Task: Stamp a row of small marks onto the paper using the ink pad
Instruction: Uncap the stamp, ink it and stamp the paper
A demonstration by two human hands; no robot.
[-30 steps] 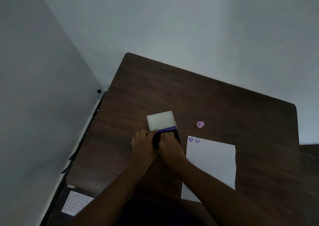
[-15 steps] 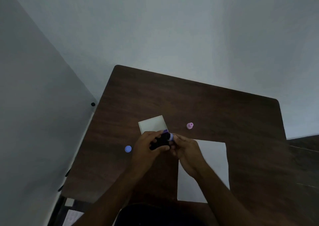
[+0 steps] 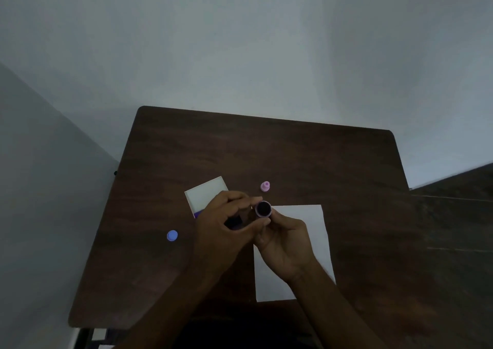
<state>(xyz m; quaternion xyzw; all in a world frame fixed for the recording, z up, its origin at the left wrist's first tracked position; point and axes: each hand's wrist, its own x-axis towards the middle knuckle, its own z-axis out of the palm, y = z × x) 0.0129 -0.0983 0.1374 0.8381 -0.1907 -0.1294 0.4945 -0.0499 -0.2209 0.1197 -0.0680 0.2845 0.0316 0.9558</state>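
1. Two bare hands work over one dark wooden table point(image 3: 306, 156), meeting near its middle.
2. One white sheet of paper point(image 3: 304, 220) lies flat on the table nearest the person, partly under the right hand point(image 3: 286, 244); any marks on it are hidden.
3. That right hand is curled closed around one small round stamp point(image 3: 263, 209), lifted clear of the table with its dark face turned up at the camera and ringed in purple.
4. One left hand point(image 3: 221, 226) sits just beside it, fingers half bent, thumb and forefinger reaching toward the stamp; whether it has hold of anything I cannot tell.
5. One ink pad point(image 3: 206, 195) lies open beyond the left hand, its pale lid showing and its dark part mostly covered by the fingers.
6. One blue cap point(image 3: 172, 235) rests well to the left.
7. One pink stamp point(image 3: 265, 186) stands farthest back, just beyond the paper's corner.
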